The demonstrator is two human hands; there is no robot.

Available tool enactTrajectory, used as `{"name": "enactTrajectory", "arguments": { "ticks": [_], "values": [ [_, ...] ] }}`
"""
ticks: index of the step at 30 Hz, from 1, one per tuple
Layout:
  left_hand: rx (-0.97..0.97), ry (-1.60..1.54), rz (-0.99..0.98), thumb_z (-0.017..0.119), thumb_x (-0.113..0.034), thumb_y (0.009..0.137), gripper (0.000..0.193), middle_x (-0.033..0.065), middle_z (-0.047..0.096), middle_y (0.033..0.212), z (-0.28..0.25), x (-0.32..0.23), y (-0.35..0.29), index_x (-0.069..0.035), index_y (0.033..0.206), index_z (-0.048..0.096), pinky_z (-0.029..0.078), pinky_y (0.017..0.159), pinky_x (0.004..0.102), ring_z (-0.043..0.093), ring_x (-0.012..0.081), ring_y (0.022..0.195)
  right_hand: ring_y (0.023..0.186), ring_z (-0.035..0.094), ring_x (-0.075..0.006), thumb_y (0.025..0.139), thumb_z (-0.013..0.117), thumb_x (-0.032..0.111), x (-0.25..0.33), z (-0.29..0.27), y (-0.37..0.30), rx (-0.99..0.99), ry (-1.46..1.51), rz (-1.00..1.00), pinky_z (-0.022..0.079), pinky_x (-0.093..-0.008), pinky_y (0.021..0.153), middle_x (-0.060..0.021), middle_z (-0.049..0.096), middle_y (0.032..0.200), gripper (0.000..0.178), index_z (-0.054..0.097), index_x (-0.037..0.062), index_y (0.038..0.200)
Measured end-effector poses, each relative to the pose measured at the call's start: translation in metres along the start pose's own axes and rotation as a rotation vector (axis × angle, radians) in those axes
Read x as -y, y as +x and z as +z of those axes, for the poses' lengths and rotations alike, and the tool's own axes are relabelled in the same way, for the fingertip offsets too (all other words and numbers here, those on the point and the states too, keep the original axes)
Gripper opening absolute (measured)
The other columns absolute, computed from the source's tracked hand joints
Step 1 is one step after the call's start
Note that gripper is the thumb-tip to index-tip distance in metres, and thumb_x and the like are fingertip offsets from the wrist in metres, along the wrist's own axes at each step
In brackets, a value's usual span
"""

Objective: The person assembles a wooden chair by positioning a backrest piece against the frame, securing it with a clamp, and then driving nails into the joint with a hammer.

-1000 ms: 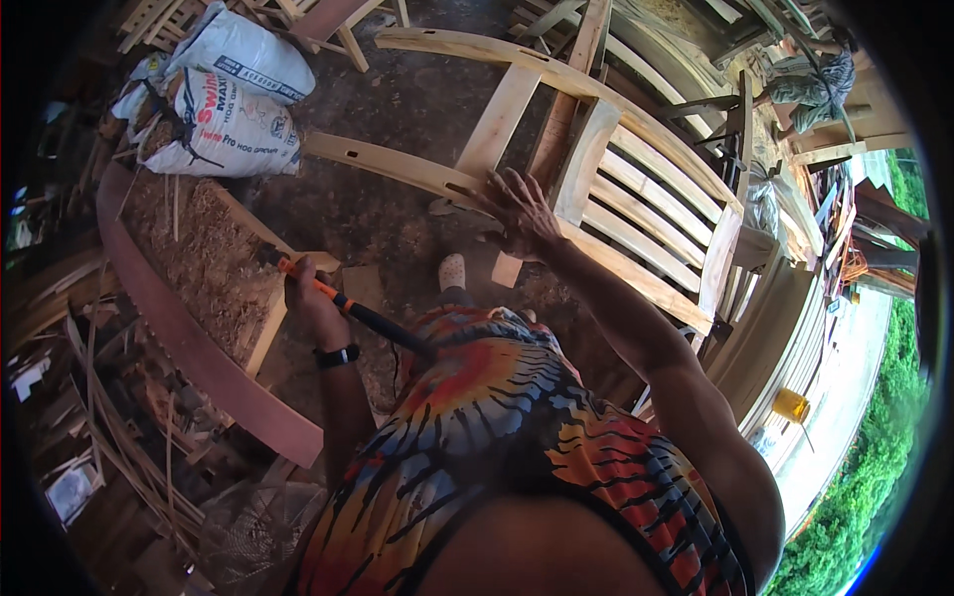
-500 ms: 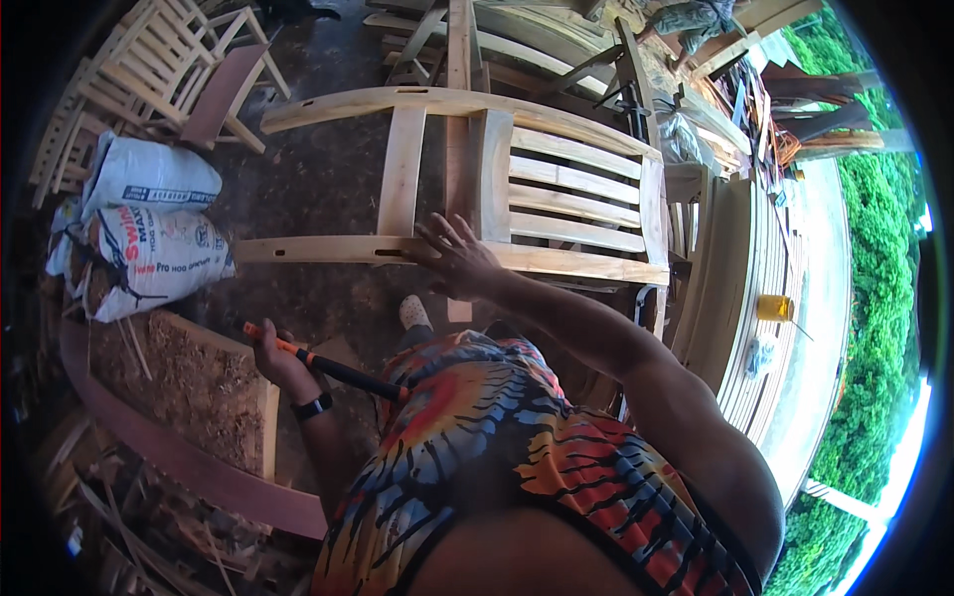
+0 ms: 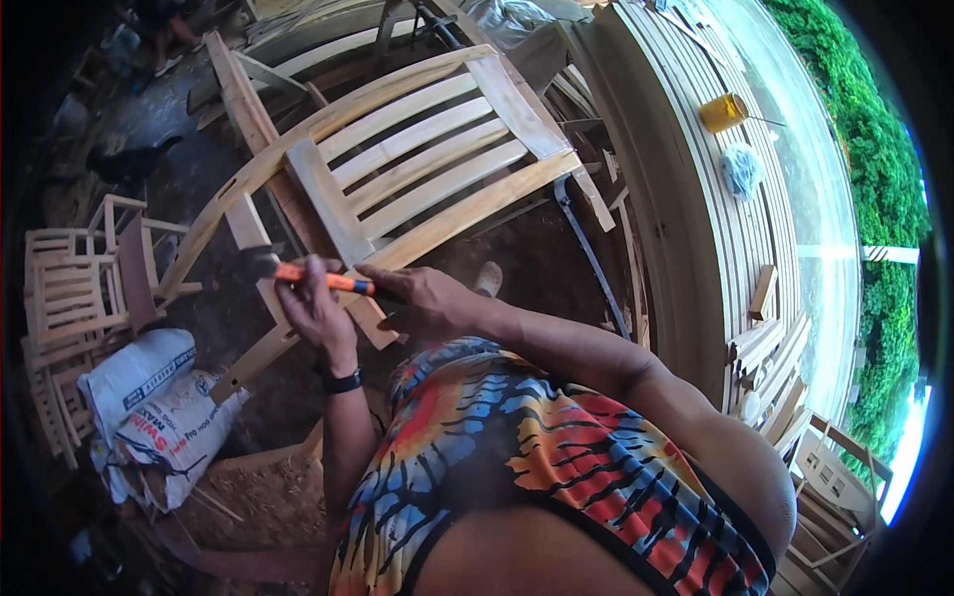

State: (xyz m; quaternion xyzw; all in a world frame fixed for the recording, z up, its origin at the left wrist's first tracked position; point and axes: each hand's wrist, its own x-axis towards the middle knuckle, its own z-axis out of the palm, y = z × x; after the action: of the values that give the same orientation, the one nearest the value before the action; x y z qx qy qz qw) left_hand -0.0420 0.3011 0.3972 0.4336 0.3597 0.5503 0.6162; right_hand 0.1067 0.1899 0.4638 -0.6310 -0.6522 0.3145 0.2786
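Both my hands are on a hammer with an orange and black handle (image 3: 343,283), held above the near rail of a wooden frame. My left hand (image 3: 323,316) is closed round the orange part, close to the dark, slightly blurred head. On the black grip end lies my right hand (image 3: 432,303), its index finger stretched along the handle and the other fingers curled under. Beneath them, the pale slatted wooden frame (image 3: 427,159), like a chair back with curved rails, rests across a rough wooden beam (image 3: 243,104). My hands hide part of its near rail.
White printed sacks (image 3: 169,427) stand at the left, with slatted wooden chairs (image 3: 75,298) behind them. Long stacked boards (image 3: 686,199) line the right, bearing a yellow container (image 3: 723,112) and a plastic bag (image 3: 741,171). A dark animal-like shape (image 3: 134,164) and a person (image 3: 169,40) are far left.
My right hand has left the frame's near rail and come onto the hammer's grip. The left hand has raised the hammer forward. My view has turned, so the frame appears tilted.
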Motion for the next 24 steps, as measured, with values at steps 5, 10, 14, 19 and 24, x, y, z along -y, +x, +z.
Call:
{"name": "enactTrajectory", "arguments": {
  "ticks": [5, 10, 14, 19, 24],
  "values": [
    [0.560, 0.291, 0.216, 0.073, -0.022, 0.096, 0.032, 0.0050, 0.069, 0.097, 0.129, 0.000, -0.027, -0.001, 0.116, 0.061, 0.042, 0.057, 0.0277, 0.051, 0.0086, 0.064, 0.067, 0.053, -0.0104, 0.092, 0.072, 0.012, -0.070, -0.049, -0.064, -0.415, 0.390, 0.220, 0.049, -0.0309, 0.065, -0.0075, 0.064, 0.076, 0.051, 0.055, 0.0046, 0.139],
    [0.740, 0.989, 0.439, 0.083, -0.046, 0.078, 0.074, 0.0200, 0.065, 0.123, 0.192, 0.051, -0.030, -0.001, 0.131, 0.057, 0.049, 0.099, 0.0459, 0.059, 0.0377, 0.117, 0.062, 0.054, -0.0061, 0.098, 0.066, 0.011, -0.125, -0.115, -0.138, -0.642, 0.352, 0.472, 0.045, -0.0241, 0.053, -0.0003, 0.059, 0.084, 0.057, 0.043, 0.0049, 0.150],
    [0.916, 1.322, 0.398, 0.088, -0.048, 0.068, 0.112, 0.0274, 0.038, 0.154, 0.245, 0.108, -0.014, -0.002, 0.154, 0.034, 0.035, 0.113, 0.0569, 0.036, 0.0457, 0.142, 0.060, 0.052, -0.0059, 0.099, 0.063, 0.009, -0.132, -0.172, -0.179, -0.718, 0.354, 0.569, 0.043, -0.0239, 0.052, -0.0006, 0.058, 0.082, 0.079, 0.021, 0.0127, 0.165],
    [0.900, 1.456, 0.443, 0.088, -0.046, 0.068, 0.119, 0.0286, 0.024, 0.163, 0.280, 0.161, 0.005, -0.001, 0.159, 0.024, 0.027, 0.118, 0.0602, 0.028, 0.0462, 0.148, 0.059, 0.052, -0.0069, 0.098, 0.065, 0.007, -0.130, -0.198, -0.191, -0.831, 0.447, 0.498, 0.045, -0.0246, 0.052, -0.0036, 0.063, 0.089, 0.089, 0.010, 0.0186, 0.167],
    [0.874, 1.454, 0.474, 0.089, -0.043, 0.066, 0.112, 0.0253, 0.040, 0.152, 0.296, 0.151, 0.005, -0.001, 0.154, 0.033, 0.033, 0.113, 0.0590, 0.037, 0.0431, 0.139, 0.063, 0.059, -0.0131, 0.099, 0.065, 0.013, -0.147, -0.223, -0.200, -0.707, 0.268, 0.686, 0.051, -0.0305, 0.058, -0.0093, 0.066, 0.085, 0.081, 0.019, 0.0165, 0.165]
  ]
}}
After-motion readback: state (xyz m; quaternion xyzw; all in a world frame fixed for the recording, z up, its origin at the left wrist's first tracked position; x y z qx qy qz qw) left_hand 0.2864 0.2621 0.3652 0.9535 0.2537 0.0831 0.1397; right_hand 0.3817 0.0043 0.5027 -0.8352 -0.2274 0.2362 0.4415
